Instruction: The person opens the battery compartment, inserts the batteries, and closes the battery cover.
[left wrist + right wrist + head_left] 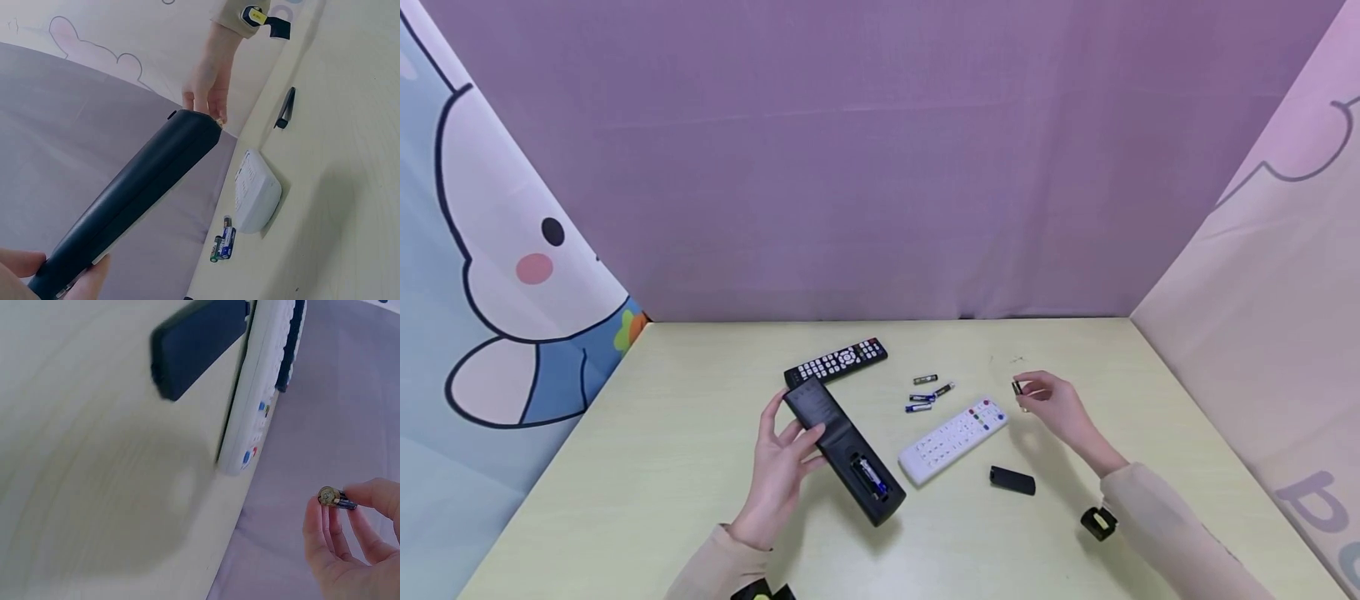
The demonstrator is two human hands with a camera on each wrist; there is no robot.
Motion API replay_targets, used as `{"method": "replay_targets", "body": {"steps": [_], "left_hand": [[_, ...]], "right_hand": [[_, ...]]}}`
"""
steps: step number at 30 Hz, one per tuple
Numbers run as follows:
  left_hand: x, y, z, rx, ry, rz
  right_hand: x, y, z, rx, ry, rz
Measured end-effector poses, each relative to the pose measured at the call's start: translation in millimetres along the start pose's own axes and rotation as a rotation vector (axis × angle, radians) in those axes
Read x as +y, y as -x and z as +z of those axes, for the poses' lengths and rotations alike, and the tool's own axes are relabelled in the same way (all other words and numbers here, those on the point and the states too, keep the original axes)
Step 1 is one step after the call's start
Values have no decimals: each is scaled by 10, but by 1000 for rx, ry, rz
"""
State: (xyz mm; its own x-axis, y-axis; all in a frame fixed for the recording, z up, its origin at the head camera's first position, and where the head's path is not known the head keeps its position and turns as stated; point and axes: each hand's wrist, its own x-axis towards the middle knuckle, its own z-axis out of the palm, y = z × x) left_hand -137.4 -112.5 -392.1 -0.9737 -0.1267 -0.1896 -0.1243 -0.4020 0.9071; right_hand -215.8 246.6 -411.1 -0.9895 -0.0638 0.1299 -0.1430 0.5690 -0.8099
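Observation:
My left hand (778, 475) grips a black remote control (831, 429) by its upper end, back face up and tilted above the table. Its battery compartment is uncovered, and a blue-and-white battery (870, 477) lies inside. Off to the right, my right hand (1060, 410) pinches a small dark battery (337, 498) between thumb and fingers, with one metal end showing in the right wrist view. A white remote control (953, 442) lies buttons up between the two hands. In front of it is a black battery cover (1012, 481).
Several loose batteries (922, 398) lie behind the white remote. A second black remote (837, 362) rests buttons up farther back, partly overlapped by the held one. A purple cloth (880, 167) hangs behind the table (700, 417), with printed cloths at both sides.

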Motion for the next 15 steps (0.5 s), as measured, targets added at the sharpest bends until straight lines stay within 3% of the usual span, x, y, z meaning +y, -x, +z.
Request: {"method": "replay_targets", "body": {"steps": [15], "left_hand": [[-19,-3,13,-3,7,-6]], "right_hand": [[-202,108,141,-51,-103,-44]]}}
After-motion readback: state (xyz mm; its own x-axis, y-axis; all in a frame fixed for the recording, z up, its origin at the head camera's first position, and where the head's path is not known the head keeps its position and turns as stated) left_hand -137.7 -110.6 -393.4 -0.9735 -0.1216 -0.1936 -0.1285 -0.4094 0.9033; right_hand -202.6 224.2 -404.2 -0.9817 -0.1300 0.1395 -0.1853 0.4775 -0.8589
